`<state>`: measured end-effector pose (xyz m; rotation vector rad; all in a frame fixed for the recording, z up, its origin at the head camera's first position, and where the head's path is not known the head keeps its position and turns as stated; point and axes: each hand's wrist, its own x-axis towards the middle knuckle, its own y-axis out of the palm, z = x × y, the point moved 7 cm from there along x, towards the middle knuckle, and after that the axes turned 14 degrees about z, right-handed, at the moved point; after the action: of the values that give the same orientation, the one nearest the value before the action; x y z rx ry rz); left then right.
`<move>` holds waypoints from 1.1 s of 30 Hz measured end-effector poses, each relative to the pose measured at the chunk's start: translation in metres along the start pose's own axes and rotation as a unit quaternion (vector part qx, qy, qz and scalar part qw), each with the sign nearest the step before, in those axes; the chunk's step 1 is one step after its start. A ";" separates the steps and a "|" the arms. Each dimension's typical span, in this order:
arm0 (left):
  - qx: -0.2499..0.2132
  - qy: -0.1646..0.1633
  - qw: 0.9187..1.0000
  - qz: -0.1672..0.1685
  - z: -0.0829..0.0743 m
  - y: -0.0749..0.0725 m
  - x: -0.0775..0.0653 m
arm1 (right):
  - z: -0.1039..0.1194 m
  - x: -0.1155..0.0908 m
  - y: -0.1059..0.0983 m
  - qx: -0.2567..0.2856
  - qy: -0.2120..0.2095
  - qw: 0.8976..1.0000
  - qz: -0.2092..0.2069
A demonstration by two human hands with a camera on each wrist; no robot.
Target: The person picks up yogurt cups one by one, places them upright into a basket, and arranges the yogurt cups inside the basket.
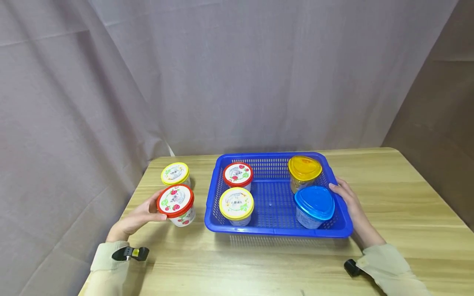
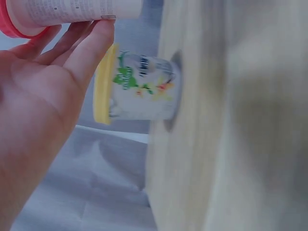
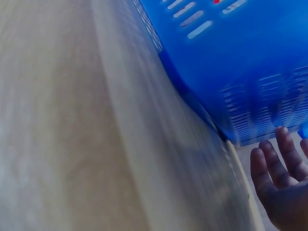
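Observation:
My left hand grips a white cup with a red lid on the table, left of a blue basket. In the left wrist view the fingers lie along that cup's side. Behind it stands a yellow-lidded cup. My right hand rests with straight fingers at the basket's right rim; the right wrist view shows its fingers beside the basket wall. Inside the basket are a red-lidded cup, a yellow-lidded cup, and two triangular tubs, one with a yellow lid, one with a blue lid.
The wooden table ends close to the left of the cups. A grey curtain hangs right behind it. Bare tabletop lies in front of the basket and to its right.

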<state>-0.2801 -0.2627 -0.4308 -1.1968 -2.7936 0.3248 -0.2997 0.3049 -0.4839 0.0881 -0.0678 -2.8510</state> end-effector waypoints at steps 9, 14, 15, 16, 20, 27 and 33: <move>0.025 -0.029 0.999 -0.008 -0.016 -0.010 0.008 | -0.006 -0.004 0.000 -0.007 0.012 1.000 -0.002; 0.040 -0.040 0.998 -0.016 -0.025 -0.013 0.017 | -0.008 -0.004 0.001 0.004 0.003 1.000 0.001; 0.044 -0.043 0.998 -0.017 -0.026 -0.014 0.019 | -0.008 -0.004 0.001 0.004 0.001 1.000 0.002; 0.048 -0.047 0.998 -0.018 -0.028 -0.015 0.021 | -0.008 -0.004 0.001 0.004 0.000 1.000 0.002; 0.055 -0.052 0.997 -0.016 -0.036 -0.016 0.031 | -0.008 -0.003 0.000 0.002 0.000 1.000 0.001; 0.070 -0.025 0.997 -0.008 -0.056 -0.016 0.054 | -0.004 -0.001 0.000 0.007 -0.007 1.000 0.003; 0.073 -0.009 0.997 -0.006 -0.074 -0.014 0.073 | -0.001 0.001 0.002 0.018 -0.024 1.000 0.007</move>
<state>-0.3286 -0.2079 -0.3563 -1.1510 -2.7352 0.5302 -0.3001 0.3030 -0.4849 0.0277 -0.1296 -2.8383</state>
